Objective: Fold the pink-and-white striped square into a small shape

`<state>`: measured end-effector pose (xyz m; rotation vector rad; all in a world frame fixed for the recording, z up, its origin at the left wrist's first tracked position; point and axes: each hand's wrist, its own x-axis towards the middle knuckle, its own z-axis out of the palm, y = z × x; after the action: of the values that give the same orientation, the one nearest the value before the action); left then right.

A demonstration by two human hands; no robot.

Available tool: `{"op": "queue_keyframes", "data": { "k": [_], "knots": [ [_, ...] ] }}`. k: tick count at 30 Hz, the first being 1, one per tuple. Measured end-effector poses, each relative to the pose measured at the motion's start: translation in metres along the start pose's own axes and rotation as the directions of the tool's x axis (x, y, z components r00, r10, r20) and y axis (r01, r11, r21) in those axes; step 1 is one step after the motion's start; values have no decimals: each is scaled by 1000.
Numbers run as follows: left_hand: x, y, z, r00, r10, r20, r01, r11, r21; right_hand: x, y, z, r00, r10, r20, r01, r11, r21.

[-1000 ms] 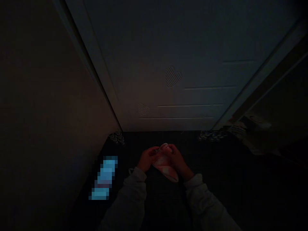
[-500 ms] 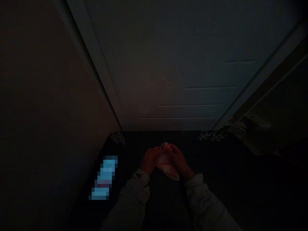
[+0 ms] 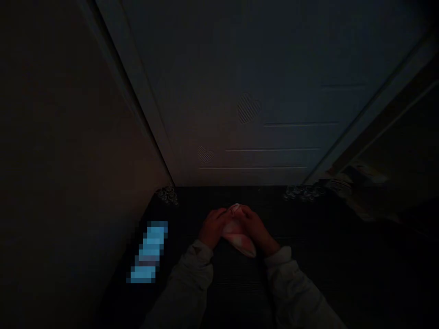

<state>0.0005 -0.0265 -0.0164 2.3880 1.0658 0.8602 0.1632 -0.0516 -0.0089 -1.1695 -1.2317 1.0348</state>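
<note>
Dark surface (image 3: 318,256) seemingly open right of right hand (image 3: 258,230), bright rectangle (image 3: 147,252) at left, upright panel (image 3: 206,91) behind

From here I see a pink-and-white, cloth-like item (image 3: 236,233) held bunched between the left hand (image 3: 213,225) and right hand (image 3: 256,228). Its rounded lower end slants toward the right wrist.

Note severe underexposure throughout. Locate the brightest area between 7 and 8 o'clock, at a blue-glowing rectangle (image 3: 148,252) reduced to coarse pixel blocks. Observe a cool grey cast on the door (image 3: 222,59) at 12 o'clock and a dull brown one on the wall (image 3: 85,151) at 9. Read only dim, soft-edged red on the cloth (image 3: 240,243) at 5. Find detail lost in near-black shadow at 4 o'clock
</note>
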Motion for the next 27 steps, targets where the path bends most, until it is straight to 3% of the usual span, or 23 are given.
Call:
{"op": "queue_keyframes", "data": {
  "k": [18,22,27],
  "knots": [
    [-1,-5,4,999,-32,3,32,999,-40,2,4,-2,1000,-4,8,5,998,-56],
    [0,-1,2,997,-74,-16,72,990,-121,2,6,-1,1000,-2,-20,0,998,-64],
    [4,2,0,977,-209,-33,183,913,-366,1,2,0,1000,25,-15,-26,997,-69]
  ]
}}
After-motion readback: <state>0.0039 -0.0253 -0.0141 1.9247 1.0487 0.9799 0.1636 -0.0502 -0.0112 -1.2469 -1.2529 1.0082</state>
